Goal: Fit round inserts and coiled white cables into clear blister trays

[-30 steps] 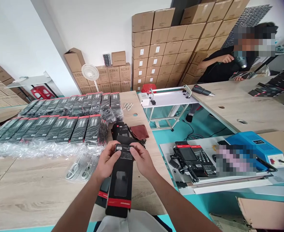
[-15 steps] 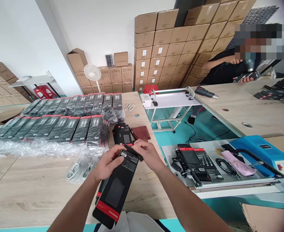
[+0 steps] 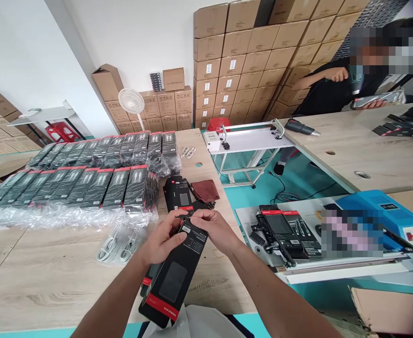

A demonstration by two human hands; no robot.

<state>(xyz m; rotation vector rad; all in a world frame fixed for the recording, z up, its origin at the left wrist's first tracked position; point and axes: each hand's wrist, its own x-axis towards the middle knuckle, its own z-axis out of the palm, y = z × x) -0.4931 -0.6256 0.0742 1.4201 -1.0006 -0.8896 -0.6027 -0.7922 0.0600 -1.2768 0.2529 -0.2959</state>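
Note:
A black and red retail box (image 3: 174, 277) with a window panel slants across the table's near edge, its far end between my hands. My left hand (image 3: 164, 239) wraps its fingers and thumb round the box near that end. With fingers pinched together, my right hand (image 3: 215, 230) grips the box's end, where a flap shows less than before. Beneath it, part of another box (image 3: 146, 280) peeks out at the left. Just beyond my hands lie more black boxes (image 3: 177, 193), beside a brown cloth pouch (image 3: 205, 190).
Rows of plastic-wrapped black boxes (image 3: 113, 185) fill the table's left. Bagged white cables (image 3: 117, 246) lie nearer. A blue-cased machine (image 3: 382, 213) stands at right, with boxes and cables beside it. Across the way, a co-worker (image 3: 326, 84) holds a heat gun (image 3: 356, 83) over a package.
The flap at the box's far end has been folded down by my right hand. The box has shifted slightly right. The co-worker's package has turned to show a paler side.

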